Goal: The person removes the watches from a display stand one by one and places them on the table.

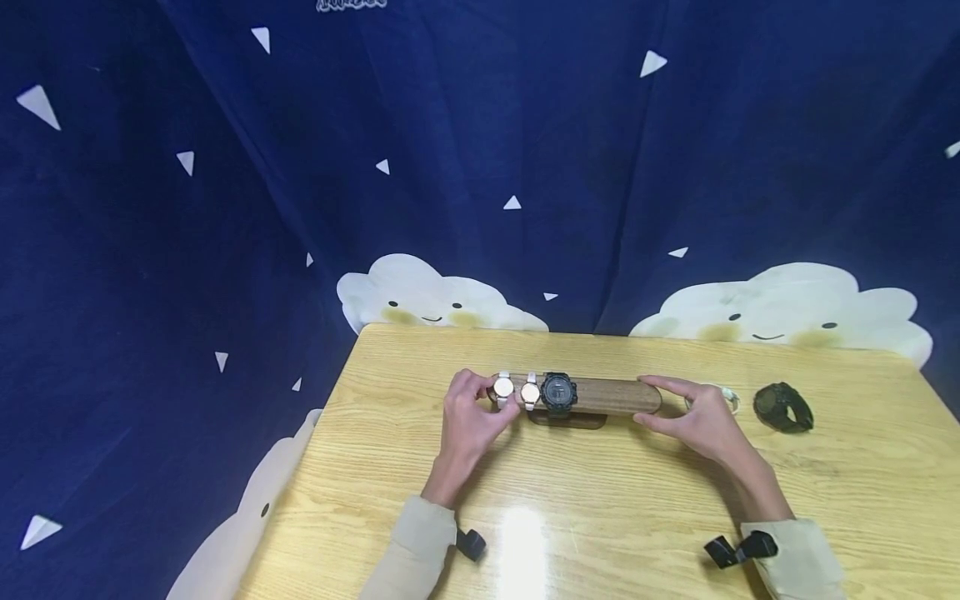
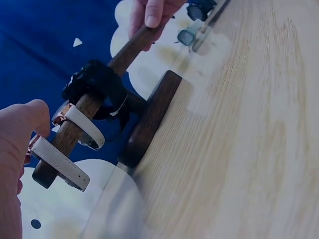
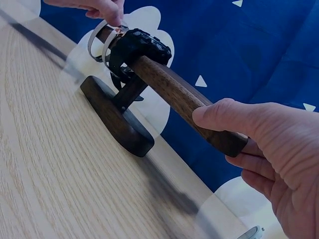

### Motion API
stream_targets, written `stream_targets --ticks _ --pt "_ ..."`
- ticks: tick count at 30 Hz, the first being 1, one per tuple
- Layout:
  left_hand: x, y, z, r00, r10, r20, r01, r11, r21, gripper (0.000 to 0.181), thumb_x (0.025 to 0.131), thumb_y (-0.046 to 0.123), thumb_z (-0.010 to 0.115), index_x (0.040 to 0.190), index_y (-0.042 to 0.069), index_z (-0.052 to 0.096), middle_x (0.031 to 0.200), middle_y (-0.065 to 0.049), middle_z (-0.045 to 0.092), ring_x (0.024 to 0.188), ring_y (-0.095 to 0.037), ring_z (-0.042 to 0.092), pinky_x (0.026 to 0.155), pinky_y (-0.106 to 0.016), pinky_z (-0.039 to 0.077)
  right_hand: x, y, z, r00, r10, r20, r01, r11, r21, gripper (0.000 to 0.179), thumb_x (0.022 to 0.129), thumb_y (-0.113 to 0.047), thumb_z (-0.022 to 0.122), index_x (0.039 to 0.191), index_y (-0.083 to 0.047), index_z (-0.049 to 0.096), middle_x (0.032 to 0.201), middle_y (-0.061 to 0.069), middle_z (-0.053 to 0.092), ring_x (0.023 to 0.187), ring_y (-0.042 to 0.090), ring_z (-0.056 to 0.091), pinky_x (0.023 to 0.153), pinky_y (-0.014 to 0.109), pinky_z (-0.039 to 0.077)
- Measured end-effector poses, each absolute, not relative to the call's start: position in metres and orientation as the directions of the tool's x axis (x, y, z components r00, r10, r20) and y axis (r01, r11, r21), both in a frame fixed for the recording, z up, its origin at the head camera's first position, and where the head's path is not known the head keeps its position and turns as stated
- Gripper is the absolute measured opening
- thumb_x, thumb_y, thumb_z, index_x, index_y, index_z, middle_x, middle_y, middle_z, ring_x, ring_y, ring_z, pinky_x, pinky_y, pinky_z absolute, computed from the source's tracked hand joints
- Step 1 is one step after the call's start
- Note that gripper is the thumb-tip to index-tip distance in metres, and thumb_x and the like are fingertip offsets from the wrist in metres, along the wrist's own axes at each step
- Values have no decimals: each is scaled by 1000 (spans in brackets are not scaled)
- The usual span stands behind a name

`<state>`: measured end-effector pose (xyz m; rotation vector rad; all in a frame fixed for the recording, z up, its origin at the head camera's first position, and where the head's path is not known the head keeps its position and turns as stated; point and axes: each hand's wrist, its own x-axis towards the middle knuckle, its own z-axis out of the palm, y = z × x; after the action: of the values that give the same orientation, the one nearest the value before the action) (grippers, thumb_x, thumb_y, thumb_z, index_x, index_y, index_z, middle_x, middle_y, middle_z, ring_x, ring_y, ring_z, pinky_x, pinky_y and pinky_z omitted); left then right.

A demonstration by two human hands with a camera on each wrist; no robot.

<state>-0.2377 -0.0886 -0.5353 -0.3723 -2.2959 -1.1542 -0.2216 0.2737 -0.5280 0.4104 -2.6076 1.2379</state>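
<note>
Thumb and fingers of the left hand (image 1: 467,408) are curled about the outermost white-strapped wristwatch (image 1: 503,387), at the left end of a wooden crossbar (image 1: 615,397); the bar's right end is gripped by the right hand (image 1: 705,422). Beside that watch, a second white-strapped wristwatch (image 1: 530,393) and a chunky black wristwatch (image 1: 558,392) are carried, above the stand's base (image 3: 119,122). With every watch loaded on the left half, the stand might be tipped leftward if released; the outermost watch could be slid off the bar's end by a tug. The pale wristwatch (image 1: 732,400), partly hidden behind the right hand, could be knocked. Farther right, a black watch (image 1: 782,407) is laid on the table (image 1: 600,525). No brand can be read; lettering (image 1: 351,4) high on the curtain (image 1: 465,108) is cut off, illegible.
</note>
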Motion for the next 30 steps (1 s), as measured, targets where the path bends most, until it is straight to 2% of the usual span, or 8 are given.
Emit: stream_targets --ticks 2,5,7,17,20,24,30 --pt "-237 -90 -535 -820 -1 572 456 601 656 32 76 16 86 99 -4 74 84 -9 61 74 -25 60 61 -24 57 -221 273 -528 -933 -157 324 -351 601 -718 55 75 -23 97 126 -16 77 121 20 75 47 0 43 60 21 49" --pt "-238 -92 -534 -823 -12 568 446 604 660 31 76 17 85 97 -3 73 84 -11 62 74 -24 58 61 -20 54 -221 273 -527 -931 -162 326 -357 587 -727 56 75 -21 97 127 -15 76 121 22 74 39 -6 27 52 22 45" --pt "-238 -93 -533 -825 -19 565 442 602 665 31 76 17 85 97 -3 73 84 -12 61 74 -24 57 62 -20 53 -221 273 -527 -931 -164 326 -359 581 -730 56 75 -20 96 127 -14 76 121 23 74 38 -8 24 48 23 43" --pt "-246 -104 -535 -801 -23 598 471 593 654 31 72 17 85 93 -3 72 82 -17 62 72 -30 58 60 -22 52 -221 273 -527 -935 -156 317 -346 584 -734 56 75 -20 96 127 -15 76 119 24 74 38 -9 23 45 24 41" --pt "-247 -106 -535 -806 -31 591 458 600 656 31 72 17 84 93 -2 72 80 -13 60 72 -26 55 60 -21 50 -222 273 -528 -934 -157 321 -350 583 -733 55 75 -20 96 127 -14 76 120 24 74 38 -8 24 47 24 42" --pt "-250 -109 -535 -797 -39 603 456 615 643 29 72 18 83 91 -1 72 79 -7 58 72 -19 53 59 -21 51 -222 273 -527 -932 -161 326 -357 579 -734 55 75 -20 96 126 -14 76 119 23 74 38 -9 23 44 23 41" --pt "-253 -116 -534 -790 -56 610 451 621 641 29 70 19 84 89 0 72 79 -5 56 72 -19 52 58 -21 50 -222 273 -527 -934 -160 319 -351 570 -743 55 76 -20 96 127 -14 76 119 23 74 38 -9 23 39 23 38"
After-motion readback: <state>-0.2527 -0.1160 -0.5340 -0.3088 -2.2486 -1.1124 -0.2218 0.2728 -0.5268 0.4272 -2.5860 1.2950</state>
